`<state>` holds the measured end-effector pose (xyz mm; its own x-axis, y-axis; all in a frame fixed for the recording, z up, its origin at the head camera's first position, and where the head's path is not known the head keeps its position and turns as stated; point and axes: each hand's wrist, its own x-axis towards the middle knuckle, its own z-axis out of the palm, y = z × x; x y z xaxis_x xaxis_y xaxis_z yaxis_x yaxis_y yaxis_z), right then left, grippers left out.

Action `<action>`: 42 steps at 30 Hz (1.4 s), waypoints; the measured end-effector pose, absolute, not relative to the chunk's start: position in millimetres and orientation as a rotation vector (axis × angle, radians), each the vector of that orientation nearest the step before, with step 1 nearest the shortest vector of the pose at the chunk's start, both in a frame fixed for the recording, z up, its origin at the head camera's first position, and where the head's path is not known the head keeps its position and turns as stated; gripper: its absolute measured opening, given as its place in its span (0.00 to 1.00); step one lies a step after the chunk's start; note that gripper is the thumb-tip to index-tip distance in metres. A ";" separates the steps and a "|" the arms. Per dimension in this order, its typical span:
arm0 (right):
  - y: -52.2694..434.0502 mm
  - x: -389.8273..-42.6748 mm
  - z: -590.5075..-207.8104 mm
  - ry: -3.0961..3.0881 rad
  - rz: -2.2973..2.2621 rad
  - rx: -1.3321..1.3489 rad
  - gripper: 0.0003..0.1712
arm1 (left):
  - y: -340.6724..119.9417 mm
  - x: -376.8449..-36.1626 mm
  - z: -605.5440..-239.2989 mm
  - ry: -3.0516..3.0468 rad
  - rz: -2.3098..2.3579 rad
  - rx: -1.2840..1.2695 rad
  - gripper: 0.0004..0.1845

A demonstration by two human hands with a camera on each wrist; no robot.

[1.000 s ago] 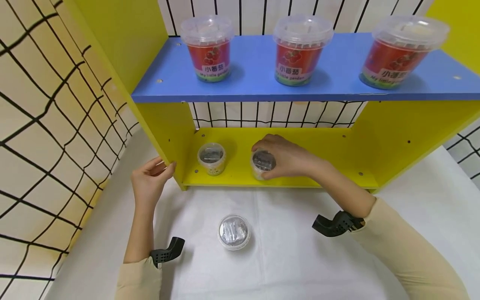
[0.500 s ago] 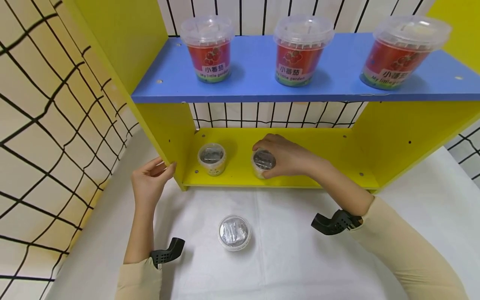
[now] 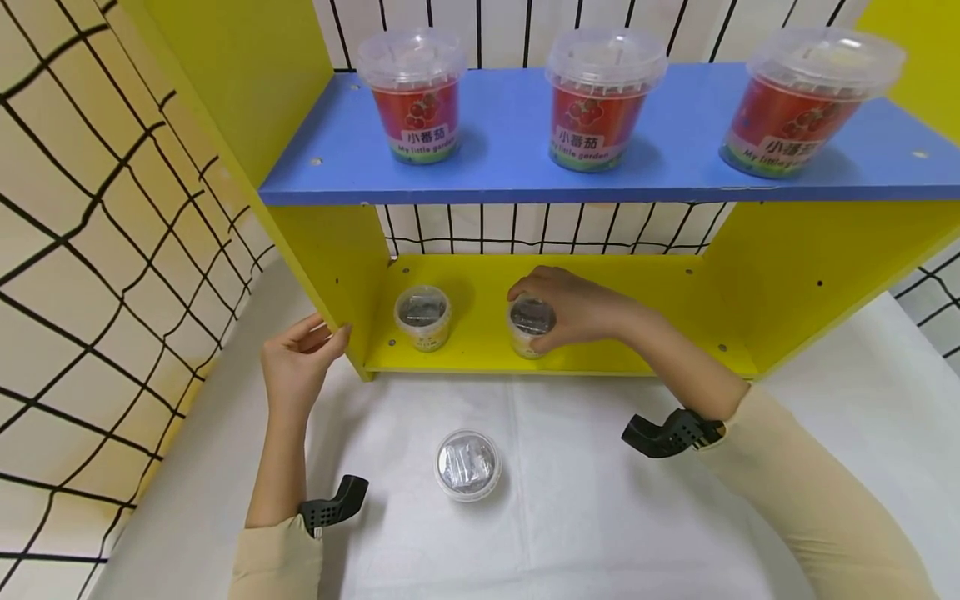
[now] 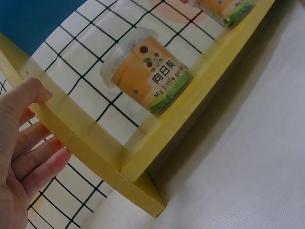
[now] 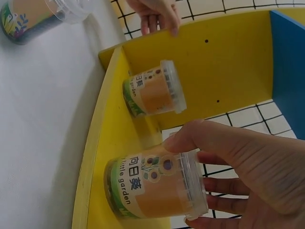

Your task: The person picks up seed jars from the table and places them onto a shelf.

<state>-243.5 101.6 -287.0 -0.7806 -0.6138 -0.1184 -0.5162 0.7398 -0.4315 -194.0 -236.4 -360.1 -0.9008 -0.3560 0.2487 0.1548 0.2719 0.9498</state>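
Observation:
My right hand (image 3: 573, 308) grips a clear-lidded plastic planting cup (image 5: 152, 186) near its rim, thumb on one side and fingers on the other. The cup has an orange sunflower label and stands on the yellow lower shelf (image 3: 637, 354). A matching cup (image 3: 424, 321) stands to its left on the same shelf. At the far left, my left hand (image 3: 303, 354) pinches the front edge of the yellow side panel (image 4: 76, 143), thumb inside and fingers outside. A third cup (image 3: 468, 465) stands on the white cloth in front.
Above is a blue shelf (image 3: 502, 179) bearing three red-labelled tomato cups, left (image 3: 420, 117), middle (image 3: 596, 125) and right (image 3: 787, 125). Black wire grid (image 3: 97, 200) runs along the left and behind the unit. White cloth (image 3: 585, 517) covers the table.
My right hand and the cup it grips have shifted slightly to the right on the lower shelf. My left hand keeps its place on the side panel.

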 end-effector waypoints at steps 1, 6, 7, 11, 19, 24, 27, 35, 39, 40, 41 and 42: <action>101.9 -244.1 -287.1 2.686 -0.561 -0.882 0.38 | -236.1 -194.1 -360.1 -2.132 -1.666 0.179 0.19; 104.1 -244.4 -288.0 2.688 -0.582 -0.848 0.39 | -233.9 -194.4 -359.7 -2.123 -1.672 0.168 0.18; 104.7 -244.3 -288.5 2.691 -0.585 -0.845 0.39 | -233.6 -194.5 -359.5 -2.122 -1.674 0.168 0.18; 106.0 -242.8 -289.8 2.696 -0.610 -0.855 0.39 | -233.5 -194.0 -358.1 -2.131 -1.693 0.171 0.19; 100.4 -243.7 -294.4 2.672 -0.626 -0.871 0.39 | -237.7 -186.2 -357.9 -2.109 -1.678 0.182 0.18; 102.0 -243.5 -294.8 2.696 -0.615 -0.871 0.39 | -236.4 -186.4 -357.8 -2.127 -1.667 0.157 0.18; 104.1 -242.3 -293.0 2.721 -0.600 -0.876 0.41 | -235.8 -186.6 -357.5 -2.145 -1.656 0.168 0.18; 110.0 -233.9 -287.3 2.833 -0.599 -0.890 0.39 | -234.6 -187.1 -354.5 -2.164 -1.663 0.185 0.19; 112.0 -227.5 -286.5 2.874 -0.615 -0.875 0.39 | -234.4 -187.3 -354.6 -2.157 -1.671 0.173 0.19; 112.2 -225.7 -286.3 2.888 -0.613 -0.871 0.39 | -234.5 -187.4 -354.9 -2.154 -1.672 0.167 0.18; 112.4 -224.0 -286.3 2.905 -0.611 -0.862 0.39 | -234.5 -187.7 -355.2 -2.151 -1.672 0.162 0.18; 112.9 -222.2 -286.5 2.926 -0.604 -0.857 0.39 | -234.5 -188.0 -355.5 -2.150 -1.671 0.158 0.18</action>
<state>-222.2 112.9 -286.5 -0.8476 -0.5252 0.0760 -0.5123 0.7725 -0.3751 -188.0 -234.5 -355.5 -0.9092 -0.3336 0.2492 0.1592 0.2745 0.9483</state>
